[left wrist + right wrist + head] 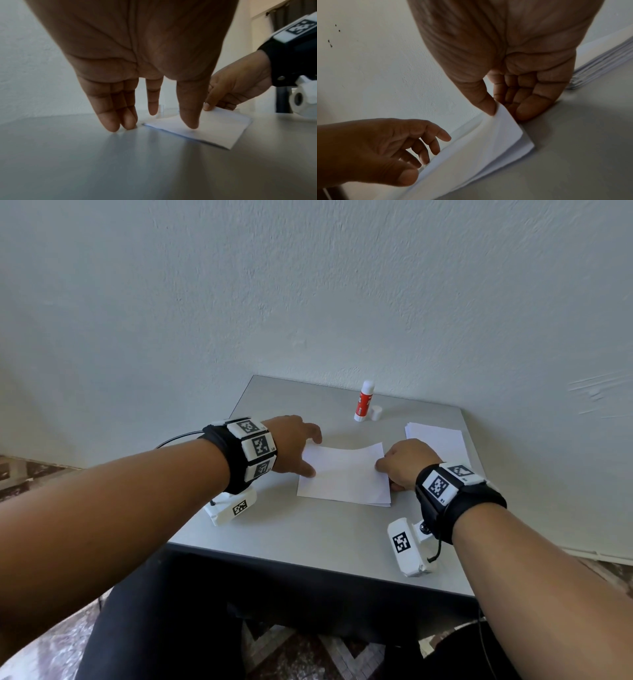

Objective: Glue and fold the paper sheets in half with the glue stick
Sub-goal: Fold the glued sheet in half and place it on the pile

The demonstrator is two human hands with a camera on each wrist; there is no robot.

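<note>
Pinching the far right corner of the top flap, the right hand (409, 462) is holding the folded sheet (344, 474) w/ thumb on top and fingers curled beneath. In the head view the left hand (294, 445) is spreading relaxed fingers at the sheet's left edge, gripping nothing. The sheet is lying mid-table (308, 539), its far edge bowing up a bit. One glue stick (364, 401) is standing upright near the wall, uncapped, w/ one cap (376, 413) just beside it. One stack of loose sheets (435, 440) is sitting to the right, behind the right hand.

Left wrist view: the left thumb tip is pressing down on the sheet's near-left area, the other fingertips (111, 125) touching bare table just beside the corner. The right hand is pinching the far corner.

Right wrist view: the thumb and fingers are clamping the flap's corner; the flap is lifting off the lower layer, so the halves aren't pressed together yet. The left hand is hovering open by the other end.

Handling, my guess: paper is v. light, floppy, sliding easily on the smooth top and creasing if mishandled. Best taken by corners or edges, w/ one hand pinning it flat.
</note>
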